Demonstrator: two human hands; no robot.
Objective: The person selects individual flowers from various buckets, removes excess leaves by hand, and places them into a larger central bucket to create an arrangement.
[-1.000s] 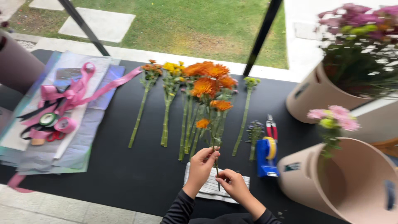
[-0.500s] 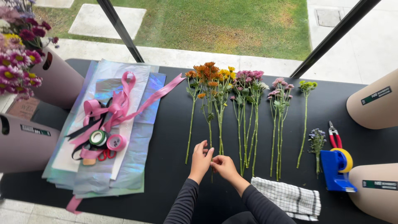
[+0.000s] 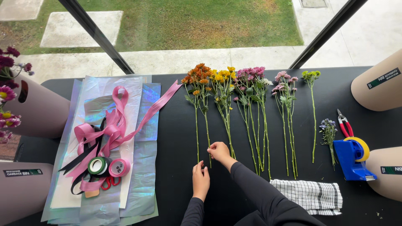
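Step in hand: arranging stems. Right hand (image 3: pixel 218 151) pinches lower end of orange-flowered green stem (image 3: pixel 207 125) on black table (image 3: pixel 176 138); left hand (image 3: pixel 200 180) rests open beside. Next move likely needs straight alignment

Black table (image 3: pixel 167 138) viewed from above, grass and paving beyond the glass; cut flowers laid in a row, orange stems (image 3: pixel 197 104), yellow stems (image 3: pixel 224 100), pink stems (image 3: pixel 251 109), paler pink stems (image 3: pixel 287 117), one green stem (image 3: pixel 312 109); right hand (image 3: pixel 218 151) pinching the lower end of an orange stem; left hand (image 3: pixel 201 179) flat on the table just beside; pink ribbon (image 3: pixel 113 125) and tape rolls (image 3: pixel 109 166) on iridescent wrapping sheets (image 3: pixel 142 167) at left; checked cloth (image 3: pixel 307 196), blue tape dispenser (image 3: pixel 354 161) and red-handled snips (image 3: pixel 344 123) at right.
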